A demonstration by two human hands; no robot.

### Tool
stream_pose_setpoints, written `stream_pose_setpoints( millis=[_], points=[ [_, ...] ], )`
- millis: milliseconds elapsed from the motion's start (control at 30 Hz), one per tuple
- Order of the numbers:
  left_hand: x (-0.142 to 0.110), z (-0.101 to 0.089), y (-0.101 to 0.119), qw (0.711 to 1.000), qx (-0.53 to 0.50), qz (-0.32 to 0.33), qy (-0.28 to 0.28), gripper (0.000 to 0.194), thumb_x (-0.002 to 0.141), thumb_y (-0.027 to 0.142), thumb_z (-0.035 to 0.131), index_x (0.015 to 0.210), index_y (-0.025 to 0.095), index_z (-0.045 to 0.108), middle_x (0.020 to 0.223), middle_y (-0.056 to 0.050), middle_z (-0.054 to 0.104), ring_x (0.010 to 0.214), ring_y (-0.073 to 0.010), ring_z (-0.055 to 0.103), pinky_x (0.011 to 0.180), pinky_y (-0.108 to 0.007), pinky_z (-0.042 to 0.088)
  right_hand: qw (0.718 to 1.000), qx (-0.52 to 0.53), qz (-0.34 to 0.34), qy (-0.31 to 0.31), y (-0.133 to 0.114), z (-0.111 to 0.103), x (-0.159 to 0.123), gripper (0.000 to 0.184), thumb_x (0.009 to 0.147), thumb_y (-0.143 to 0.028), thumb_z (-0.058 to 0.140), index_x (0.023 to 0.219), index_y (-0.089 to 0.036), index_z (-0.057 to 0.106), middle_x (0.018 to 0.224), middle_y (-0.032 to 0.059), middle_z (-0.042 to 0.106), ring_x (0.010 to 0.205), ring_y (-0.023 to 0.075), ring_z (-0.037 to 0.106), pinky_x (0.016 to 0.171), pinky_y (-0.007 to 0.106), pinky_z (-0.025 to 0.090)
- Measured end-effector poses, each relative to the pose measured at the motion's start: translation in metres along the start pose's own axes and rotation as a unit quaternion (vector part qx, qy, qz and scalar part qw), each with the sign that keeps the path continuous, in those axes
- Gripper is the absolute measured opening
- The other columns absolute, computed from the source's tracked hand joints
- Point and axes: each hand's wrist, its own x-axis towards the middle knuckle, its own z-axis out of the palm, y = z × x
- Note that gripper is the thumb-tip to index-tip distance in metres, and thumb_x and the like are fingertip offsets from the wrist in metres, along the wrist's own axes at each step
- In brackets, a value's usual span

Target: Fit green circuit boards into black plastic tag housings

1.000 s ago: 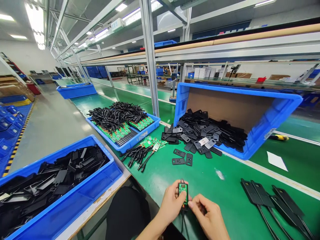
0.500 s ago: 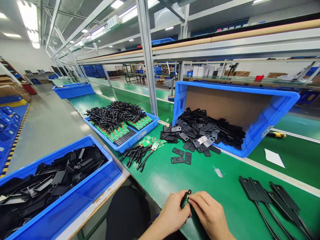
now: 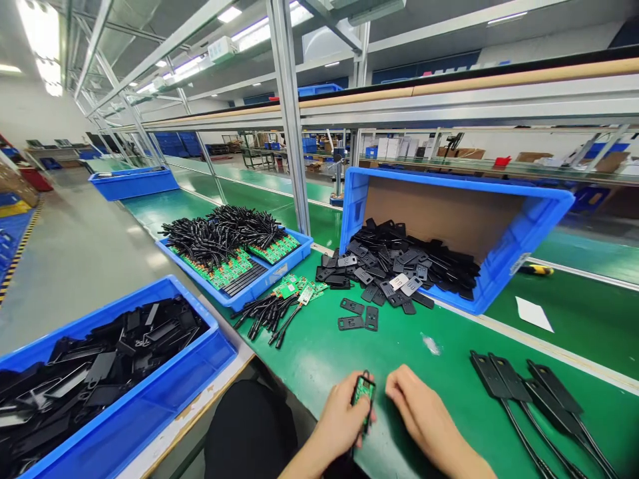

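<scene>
My left hand (image 3: 344, 414) is closed around a small black plastic housing (image 3: 368, 380), its thumb lying over the green circuit board (image 3: 363, 392) seated inside. Just to the right, my right hand (image 3: 422, 409) hovers apart from the housing with fingers curled together; whatever they might hold is hidden. Several flat black covers (image 3: 351, 322) lie on the green bench beyond my hands. A bunch of green boards with black cables (image 3: 272, 313) rests farther left. At the right, several black housings with cables attached (image 3: 499, 379) are laid side by side.
A blue bin (image 3: 200, 386) full of black housings stands at the left. Behind it, a blue tray (image 3: 259, 291) holds cabled boards. A tipped blue crate (image 3: 499, 266) spills black covers. A clear plastic scrap (image 3: 430, 344), white paper (image 3: 534, 314) and a metal post (image 3: 289, 120) are also here.
My right hand has drawn away to the right from the housing. My left hand has turned the housing so its circuit board faces me more. The view has shifted slightly.
</scene>
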Motion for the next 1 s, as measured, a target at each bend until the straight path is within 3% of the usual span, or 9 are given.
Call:
stream_pose_setpoints(
  millis=[133, 233, 300, 400, 500, 633, 800, 900, 1000],
  points=[
    [0.005, -0.007, 0.0, 0.991, -0.126, 0.013, 0.035, 0.047, 0.074, 0.047, 0.051, 0.107, 0.015, 0.042, 0.068, -0.001, 0.057, 0.054, -0.0131, 0.053, 0.036, -0.018, 0.04, 0.976, -0.189, 0.099, 0.032, 0.053, -0.026, 0.016, 0.02, 0.094, -0.027, 0.034, 0.08, -0.021, 0.047, 0.079, 0.0033, 0.055, 0.07, 0.0185, 0.059, 0.06, 0.028, 0.048],
    [0.005, -0.009, -0.001, 0.986, -0.159, 0.028, 0.049, 0.052, 0.072, 0.055, 0.056, 0.103, 0.015, 0.042, 0.07, -0.001, 0.057, 0.057, -0.0127, 0.053, 0.04, -0.019, 0.045, 0.959, -0.248, 0.132, 0.037, 0.085, -0.036, 0.028, 0.022, 0.089, -0.021, 0.039, 0.07, -0.02, 0.048, 0.069, 0.0069, 0.055, 0.066, 0.0247, 0.06, 0.055, 0.032, 0.046],
    [0.005, -0.008, -0.002, 0.984, -0.165, 0.036, 0.049, 0.055, 0.072, 0.059, 0.058, 0.102, 0.016, 0.042, 0.069, -0.001, 0.057, 0.057, -0.0126, 0.053, 0.041, -0.02, 0.046, 0.953, -0.269, 0.135, 0.032, 0.091, -0.038, 0.036, 0.024, 0.085, -0.014, 0.042, 0.063, -0.019, 0.049, 0.064, 0.0077, 0.055, 0.062, 0.0259, 0.059, 0.051, 0.031, 0.044],
    [0.006, -0.007, -0.004, 0.985, -0.161, 0.046, 0.049, 0.057, 0.071, 0.064, 0.058, 0.097, 0.015, 0.044, 0.069, -0.001, 0.057, 0.057, -0.0125, 0.054, 0.04, -0.02, 0.046, 0.956, -0.272, 0.109, 0.028, 0.08, -0.034, 0.056, 0.021, 0.084, -0.01, 0.044, 0.068, -0.017, 0.055, 0.069, 0.0087, 0.058, 0.065, 0.0248, 0.06, 0.051, 0.03, 0.045],
    [0.007, -0.007, -0.005, 0.986, -0.149, 0.049, 0.052, 0.058, 0.069, 0.067, 0.059, 0.089, 0.014, 0.046, 0.07, -0.003, 0.057, 0.058, -0.013, 0.055, 0.04, -0.02, 0.047, 0.972, -0.232, 0.041, 0.019, 0.061, -0.023, 0.08, 0.012, 0.087, -0.016, 0.049, 0.088, -0.017, 0.061, 0.089, 0.0098, 0.063, 0.083, 0.024, 0.061, 0.067, 0.032, 0.051],
    [0.007, -0.009, -0.008, 0.987, -0.145, 0.059, 0.047, 0.061, 0.069, 0.068, 0.06, 0.089, 0.011, 0.051, 0.072, -0.005, 0.056, 0.06, -0.0135, 0.055, 0.041, -0.021, 0.047, 0.984, -0.169, -0.048, 0.008, 0.049, 0.001, 0.107, 0.038, 0.084, -0.023, 0.06, 0.121, -0.016, 0.055, 0.126, 0.0128, 0.055, 0.113, 0.0257, 0.051, 0.093, 0.038, 0.047],
    [0.004, -0.013, -0.007, 0.984, -0.163, 0.067, -0.005, 0.068, 0.055, 0.059, 0.078, 0.094, 0.009, 0.054, 0.08, -0.004, 0.055, 0.063, -0.0096, 0.051, 0.053, -0.022, 0.05, 0.99, -0.117, -0.075, 0.019, 0.055, 0.018, 0.11, 0.029, 0.087, -0.022, 0.048, 0.109, -0.01, 0.062, 0.112, 0.0176, 0.064, 0.1, 0.0303, 0.059, 0.087, 0.046, 0.05],
    [-0.001, -0.014, -0.006, 0.981, -0.19, 0.039, -0.017, 0.071, 0.052, 0.056, 0.081, 0.098, 0.009, 0.052, 0.083, -0.006, 0.059, 0.066, -0.0105, 0.056, 0.06, -0.022, 0.05, 0.993, -0.086, -0.042, 0.071, 0.052, 0.01, 0.097, 0.037, 0.092, -0.026, 0.033, 0.106, -0.009, 0.062, 0.104, 0.0199, 0.066, 0.094, 0.0315, 0.062, 0.083, 0.048, 0.051],
    [-0.005, -0.011, -0.006, 0.979, -0.203, 0.01, -0.02, 0.074, 0.059, 0.059, 0.074, 0.106, 0.011, 0.044, 0.076, -0.005, 0.063, 0.062, -0.0134, 0.062, 0.054, -0.021, 0.049, 0.99, -0.05, 0.007, 0.132, 0.039, -0.008, 0.077, 0.04, 0.097, -0.03, 0.023, 0.113, -0.014, 0.056, 0.095, 0.0133, 0.067, 0.08, 0.0238, 0.064, 0.072, 0.038, 0.054]
  ],
)
